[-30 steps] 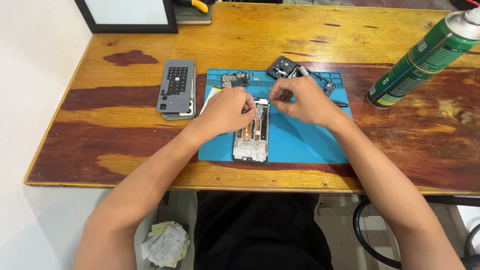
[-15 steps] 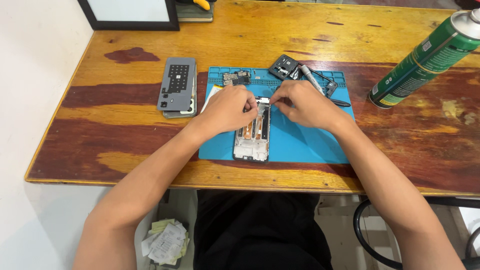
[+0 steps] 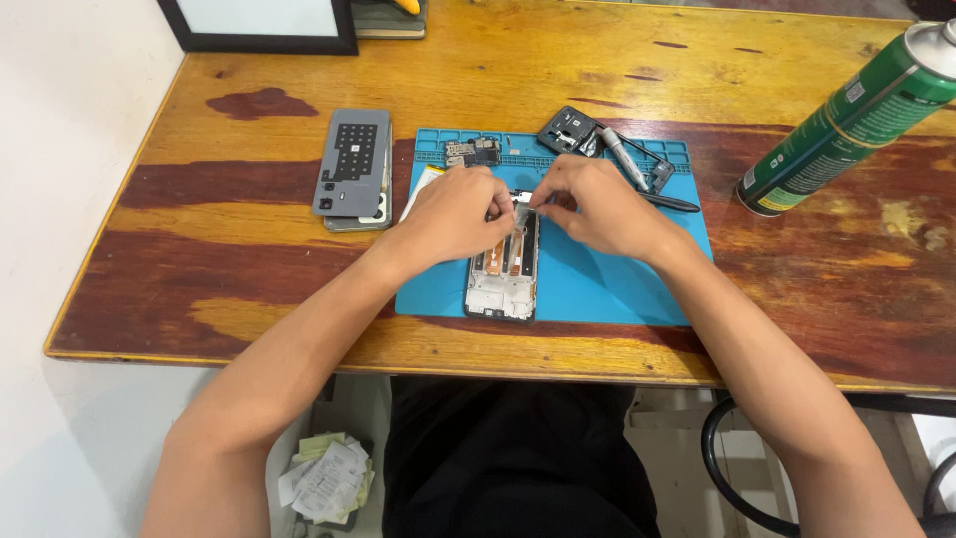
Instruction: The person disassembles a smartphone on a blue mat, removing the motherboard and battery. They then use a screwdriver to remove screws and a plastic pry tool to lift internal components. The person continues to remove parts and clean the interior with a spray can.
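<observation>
An opened phone frame (image 3: 503, 274) lies lengthwise on a blue repair mat (image 3: 607, 284), its copper and white insides showing. My left hand (image 3: 453, 214) rests over the phone's upper left, fingers curled at its top end. My right hand (image 3: 588, 204) meets it from the right, fingertips pinched on a small part at the phone's top edge. What sits between the fingertips is too small to make out.
A grey phone back cover (image 3: 354, 167) lies left of the mat. Small boards (image 3: 472, 151), a dark camera piece (image 3: 568, 128) and tools (image 3: 637, 171) sit at the mat's far edge. A green spray can (image 3: 846, 120) lies at the right. A framed panel (image 3: 264, 22) stands at the back.
Both hands have stayed at the phone's top end, with the fingertips drawing slightly closer together. The view has shifted a little.
</observation>
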